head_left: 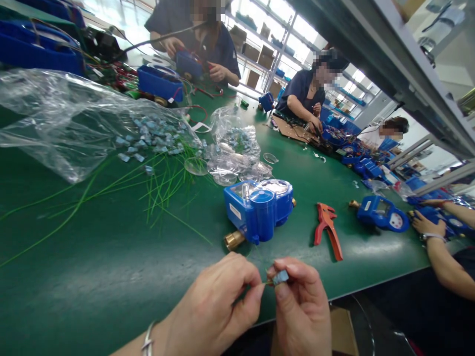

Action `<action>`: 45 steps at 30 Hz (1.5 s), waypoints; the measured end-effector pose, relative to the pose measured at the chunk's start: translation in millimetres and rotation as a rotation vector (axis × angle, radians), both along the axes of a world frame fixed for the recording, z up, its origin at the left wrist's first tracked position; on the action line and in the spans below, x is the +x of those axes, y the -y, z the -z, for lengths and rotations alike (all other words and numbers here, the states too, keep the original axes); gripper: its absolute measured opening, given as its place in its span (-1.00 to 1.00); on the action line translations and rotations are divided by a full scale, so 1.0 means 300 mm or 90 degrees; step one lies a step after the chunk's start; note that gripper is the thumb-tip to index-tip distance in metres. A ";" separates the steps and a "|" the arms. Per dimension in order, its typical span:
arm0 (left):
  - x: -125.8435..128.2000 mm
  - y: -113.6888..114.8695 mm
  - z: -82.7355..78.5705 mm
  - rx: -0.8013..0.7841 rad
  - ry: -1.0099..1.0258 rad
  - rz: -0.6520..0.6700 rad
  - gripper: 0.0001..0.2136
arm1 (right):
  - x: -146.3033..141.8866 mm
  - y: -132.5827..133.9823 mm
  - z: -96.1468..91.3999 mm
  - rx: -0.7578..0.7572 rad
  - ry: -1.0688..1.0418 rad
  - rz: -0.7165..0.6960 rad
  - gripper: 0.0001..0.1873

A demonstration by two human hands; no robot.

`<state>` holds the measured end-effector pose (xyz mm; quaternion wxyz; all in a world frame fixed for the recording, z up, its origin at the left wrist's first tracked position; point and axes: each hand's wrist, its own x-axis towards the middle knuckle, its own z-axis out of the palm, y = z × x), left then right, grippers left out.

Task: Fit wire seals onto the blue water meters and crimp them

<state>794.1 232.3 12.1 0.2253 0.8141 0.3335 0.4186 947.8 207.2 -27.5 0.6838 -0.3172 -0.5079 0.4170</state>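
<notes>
Between the thumb and fingers of my right hand (pixel 302 301) is a small grey-blue plastic seal (pixel 280 277). My left hand (pixel 218 301) pinches a thin green-yellow wire (pixel 267 282) that runs to the seal. Both hands are close together over the table's front edge. Just beyond them stands a blue water meter (pixel 256 205) with a clear round window and a brass threaded end (pixel 233 241). To its right lies a pair of red-handled cutters (pixel 327 230), apart from my hands.
Loose green wires (pixel 163 190) and a pile of small grey-blue seals (pixel 156 133) lie by a clear plastic bag (pixel 74 118). Clear discs (pixel 226 168) rest behind the meter. Another blue meter (pixel 382 213) is at right, near a co-worker's hand (pixel 428 225). Co-workers sit across the table.
</notes>
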 end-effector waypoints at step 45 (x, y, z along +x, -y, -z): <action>0.001 -0.005 0.013 0.099 -0.063 0.047 -0.89 | 0.025 0.009 -0.033 0.014 0.189 0.010 -0.69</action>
